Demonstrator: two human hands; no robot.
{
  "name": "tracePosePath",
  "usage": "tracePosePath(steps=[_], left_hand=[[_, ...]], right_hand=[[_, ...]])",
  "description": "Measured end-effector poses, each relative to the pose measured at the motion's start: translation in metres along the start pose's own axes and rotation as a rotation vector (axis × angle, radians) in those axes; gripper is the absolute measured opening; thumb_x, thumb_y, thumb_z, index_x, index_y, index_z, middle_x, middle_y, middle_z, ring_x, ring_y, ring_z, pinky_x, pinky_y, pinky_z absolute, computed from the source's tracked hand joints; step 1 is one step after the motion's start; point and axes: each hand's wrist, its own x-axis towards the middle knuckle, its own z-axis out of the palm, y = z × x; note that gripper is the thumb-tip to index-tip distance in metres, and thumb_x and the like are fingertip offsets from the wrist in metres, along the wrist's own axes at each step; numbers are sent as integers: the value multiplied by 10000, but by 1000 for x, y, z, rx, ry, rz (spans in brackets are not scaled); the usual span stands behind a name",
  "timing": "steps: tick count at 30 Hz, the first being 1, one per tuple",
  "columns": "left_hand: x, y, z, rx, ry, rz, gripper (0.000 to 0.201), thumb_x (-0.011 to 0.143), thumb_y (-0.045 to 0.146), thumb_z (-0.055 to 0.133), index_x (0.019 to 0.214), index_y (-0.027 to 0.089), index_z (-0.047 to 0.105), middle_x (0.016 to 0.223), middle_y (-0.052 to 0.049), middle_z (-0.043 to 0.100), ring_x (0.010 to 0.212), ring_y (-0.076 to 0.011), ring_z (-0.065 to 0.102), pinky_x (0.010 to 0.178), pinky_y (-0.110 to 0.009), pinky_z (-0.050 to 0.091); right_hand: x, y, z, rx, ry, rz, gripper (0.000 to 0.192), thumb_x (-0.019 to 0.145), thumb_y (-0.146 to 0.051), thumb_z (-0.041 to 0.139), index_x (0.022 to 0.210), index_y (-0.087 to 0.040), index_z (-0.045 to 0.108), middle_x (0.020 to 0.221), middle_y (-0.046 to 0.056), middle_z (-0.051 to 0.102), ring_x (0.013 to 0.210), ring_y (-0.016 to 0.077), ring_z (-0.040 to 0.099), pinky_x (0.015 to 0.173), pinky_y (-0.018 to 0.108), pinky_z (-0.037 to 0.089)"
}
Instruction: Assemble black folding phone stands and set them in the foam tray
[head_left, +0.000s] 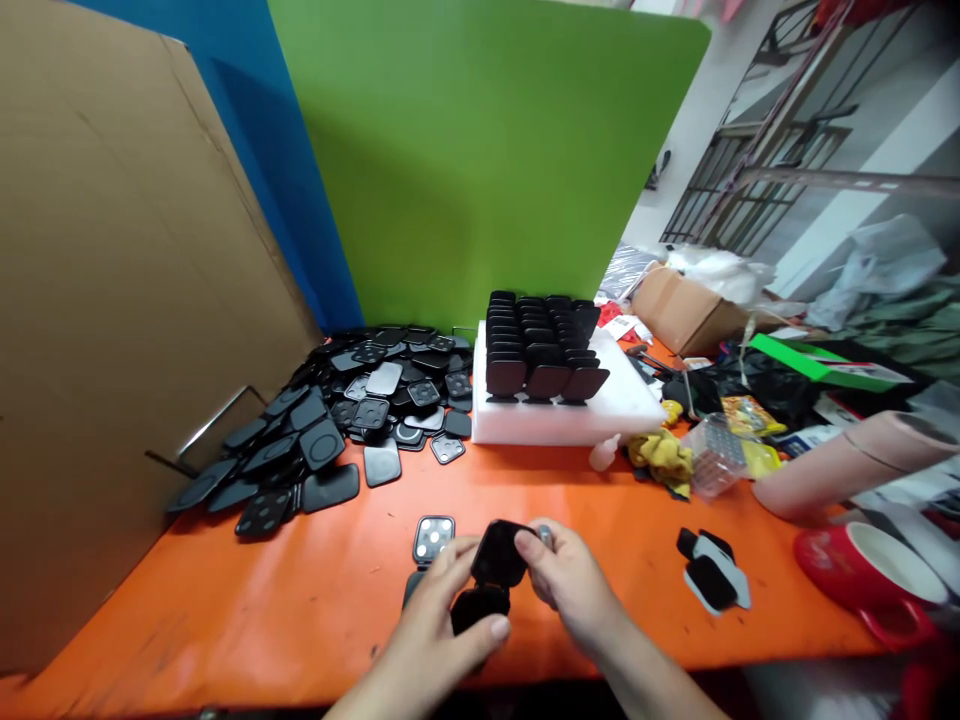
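My left hand (442,615) grips a black rounded-square plastic piece (478,606) low over the orange table (225,600). My right hand (574,580) pinches a second black square piece (499,553) against it, with a small silvery part (545,533) at its fingertips. Just left of my hands a square piece with silver dots (433,538) lies flat on the table.
A heap of black square pieces (352,410) fills the back left. A white foam block (562,405) carries rows of upright black pieces (540,345). At the right lie a black-and-grey pad (712,572), a red mug (874,575), a yellow cloth (661,455) and clutter. Cardboard (112,300) walls the left.
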Motion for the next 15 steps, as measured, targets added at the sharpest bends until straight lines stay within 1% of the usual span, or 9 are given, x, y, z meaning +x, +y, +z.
tracePosePath(steps=[1, 2, 3, 5, 7, 8, 11, 13, 15], left_hand=[[-1, -2, 1, -45, -64, -33, 459, 718, 338, 639, 1160, 268, 534, 1161, -67, 546, 1098, -239, 479, 942, -367, 358], [-1, -3, 1, -129, -94, -94, 431, 764, 346, 587, 1180, 265, 508, 1172, -75, 547, 1100, -244, 488, 937, -389, 366], [-2, -4, 2, -225, -84, -166, 415, 795, 352, 546, 1193, 254, 483, 1169, -85, 554, 1075, -244, 514, 920, -403, 385], [-1, -5, 3, -376, 22, -274, 400, 813, 361, 517, 1183, 219, 459, 1162, -108, 562, 999, -243, 570, 890, -416, 415], [0, -6, 4, -441, 126, -305, 396, 806, 349, 524, 1162, 189, 454, 1164, -124, 561, 971, -237, 587, 894, -413, 419], [1, -7, 4, -445, 154, -298, 410, 800, 337, 530, 1170, 184, 444, 1176, -125, 554, 991, -238, 578, 898, -410, 419], [3, -11, 8, -329, 147, -212, 505, 784, 290, 535, 1255, 195, 381, 1259, -108, 491, 1119, -245, 489, 917, -397, 411], [2, -14, 12, -134, 116, -127, 534, 800, 248, 488, 1309, 210, 330, 1313, -83, 436, 1181, -230, 424, 965, -385, 363], [-1, -17, 14, 94, 94, -64, 540, 822, 196, 421, 1344, 226, 283, 1313, -66, 434, 1183, -205, 416, 996, -369, 316]], right_hand=[[4, 1, 2, 96, -24, 59, 359, 783, -504, 513, 640, -189, 417, 418, -89, 288, 366, 57, 215, 378, 203, 188], [7, 1, 4, 157, -37, 89, 368, 786, -524, 493, 653, -192, 404, 422, -101, 252, 360, 51, 170, 368, 199, 153], [9, 1, 6, 180, -31, 92, 363, 801, -531, 462, 688, -189, 421, 447, -97, 270, 364, 51, 174, 369, 196, 152], [10, -2, 9, 104, 14, 27, 354, 841, -515, 393, 798, -177, 491, 543, -58, 375, 416, 64, 287, 403, 195, 233], [6, -8, 12, -108, 36, -92, 341, 874, -466, 352, 895, -183, 540, 662, -9, 473, 547, 95, 422, 515, 216, 336], [3, -13, 14, -240, 20, -152, 321, 883, -438, 349, 911, -194, 555, 712, 8, 511, 619, 113, 464, 581, 229, 358], [-3, -23, 18, -610, -48, -245, 265, 894, -372, 354, 879, -226, 575, 789, 16, 580, 717, 141, 513, 650, 243, 346], [-5, -27, 19, -790, -39, -253, 259, 899, -333, 346, 836, -221, 571, 809, 14, 592, 726, 141, 523, 642, 239, 332], [-5, -29, 18, -908, -24, -259, 271, 906, -301, 327, 808, -204, 560, 811, 19, 591, 731, 138, 527, 645, 236, 331]])
